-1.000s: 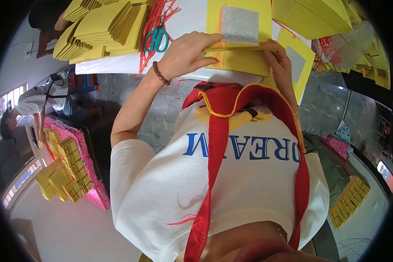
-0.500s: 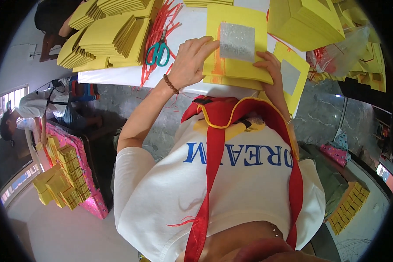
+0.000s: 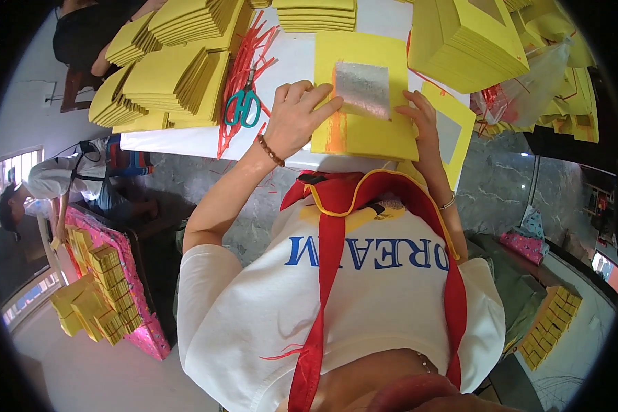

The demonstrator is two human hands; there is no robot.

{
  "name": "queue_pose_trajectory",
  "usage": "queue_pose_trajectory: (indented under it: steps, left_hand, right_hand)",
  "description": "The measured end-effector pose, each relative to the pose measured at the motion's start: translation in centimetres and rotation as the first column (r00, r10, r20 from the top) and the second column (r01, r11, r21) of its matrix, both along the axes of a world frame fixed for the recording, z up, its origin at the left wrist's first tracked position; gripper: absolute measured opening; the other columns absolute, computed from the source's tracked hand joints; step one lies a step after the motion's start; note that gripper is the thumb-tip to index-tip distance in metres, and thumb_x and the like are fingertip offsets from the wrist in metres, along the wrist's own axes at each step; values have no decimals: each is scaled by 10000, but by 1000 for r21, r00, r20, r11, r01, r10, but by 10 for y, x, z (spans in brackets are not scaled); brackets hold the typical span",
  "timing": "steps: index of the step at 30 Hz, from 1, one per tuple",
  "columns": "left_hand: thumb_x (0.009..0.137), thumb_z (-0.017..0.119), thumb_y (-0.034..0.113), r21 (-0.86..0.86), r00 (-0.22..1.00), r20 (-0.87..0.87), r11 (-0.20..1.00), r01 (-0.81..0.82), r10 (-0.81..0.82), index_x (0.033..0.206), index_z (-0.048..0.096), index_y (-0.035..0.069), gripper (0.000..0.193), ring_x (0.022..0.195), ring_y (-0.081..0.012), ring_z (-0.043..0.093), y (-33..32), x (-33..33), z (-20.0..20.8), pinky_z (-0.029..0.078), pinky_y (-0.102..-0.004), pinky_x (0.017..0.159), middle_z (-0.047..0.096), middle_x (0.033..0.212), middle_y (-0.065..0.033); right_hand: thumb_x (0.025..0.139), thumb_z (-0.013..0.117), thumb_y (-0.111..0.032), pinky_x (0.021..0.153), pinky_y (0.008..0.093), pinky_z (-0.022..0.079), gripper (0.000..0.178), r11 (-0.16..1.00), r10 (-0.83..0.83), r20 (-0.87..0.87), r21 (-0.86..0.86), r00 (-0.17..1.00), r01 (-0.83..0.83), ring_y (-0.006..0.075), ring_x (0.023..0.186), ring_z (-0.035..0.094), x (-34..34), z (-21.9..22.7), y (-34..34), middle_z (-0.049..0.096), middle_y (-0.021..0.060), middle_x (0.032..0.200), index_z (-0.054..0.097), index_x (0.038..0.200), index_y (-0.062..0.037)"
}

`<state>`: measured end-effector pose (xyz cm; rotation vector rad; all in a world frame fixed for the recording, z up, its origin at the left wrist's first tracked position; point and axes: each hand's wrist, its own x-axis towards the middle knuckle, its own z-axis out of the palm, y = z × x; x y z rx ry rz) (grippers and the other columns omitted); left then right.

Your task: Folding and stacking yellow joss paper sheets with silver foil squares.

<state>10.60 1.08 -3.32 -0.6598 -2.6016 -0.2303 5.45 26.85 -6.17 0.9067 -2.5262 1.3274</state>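
Note:
A yellow paper sheet (image 3: 369,141) with a silver foil square (image 3: 364,89) lies in front of me on a stack at the white table's near edge. An orange streak runs down its left side. My left hand (image 3: 301,113) rests at the sheet's left edge, fingers stretched out, their tips on the paper beside the foil. At the right edge is my right hand (image 3: 422,120), fingers spread and touching the paper by the foil's corner. Part of its palm is out of sight. Another yellow sheet with a foil square (image 3: 448,137) lies partly beneath, to the right.
Teal-handled scissors (image 3: 243,108) lie on red plastic strips (image 3: 254,51), left of my left hand. Folded yellow paper stacks (image 3: 165,79) fill the far left; a tall yellow stack (image 3: 463,48) and a clear plastic bag (image 3: 529,82) stand right. Another person (image 3: 65,172) is beside a pink-covered table (image 3: 151,329).
The table and papers sit slightly lower in view. My left fingers have shifted along the sheet's left edge; my right fingers have spread at its right edge.

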Motion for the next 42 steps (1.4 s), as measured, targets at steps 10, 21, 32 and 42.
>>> queue_pose_trajectory:
  steps: [10, 21, 32, 42]
  left_hand:
    - [745, 542, 100, 401, 920, 302, 909, 117, -251, 995, 604, 120, 259, 897, -207, 560, -8, 19, 3, 389, -337, 795, 618, 952, -44]
    - [892, 542, 246, 769, 802, 579, 426, -477, -147, 930, 589, -18, 271, 490, -95, 447, 6, -8, -28, 373, -285, 467, 530, 562, -71]
    - [866, 578, 214, 707, 686, 697, 354, -612, -207, 775, 554, -17, 250, 485, -59, 394, -2, -21, -47, 326, -250, 443, 469, 534, 0]
    - [866, 578, 172, 674, 634, 737, 325, -663, -236, 898, 533, 10, 171, 463, -35, 379, 0, -26, -34, 295, -224, 422, 474, 537, 32]
  right_hand:
    - [718, 687, -201, 946, 372, 298, 281, 945, 311, 97, 79, 945, -319, 216, 1096, 535, 13, 24, 14, 628, -3, 1044, 626, 987, -148]
    - [811, 644, -208, 609, 269, 449, 423, 897, -16, 602, -343, 798, 277, 89, 758, 587, 7, 20, -24, 643, 100, 949, 530, 1184, -44]
    - [790, 653, -215, 622, 283, 460, 386, 956, -260, 538, 24, 802, 294, 137, 704, 600, -5, 21, -22, 657, 112, 882, 595, 1157, -111]
    - [804, 622, -209, 630, 342, 462, 335, 949, -312, 297, 140, 903, 282, 266, 699, 594, -5, 18, -25, 632, 111, 905, 594, 1124, -117]
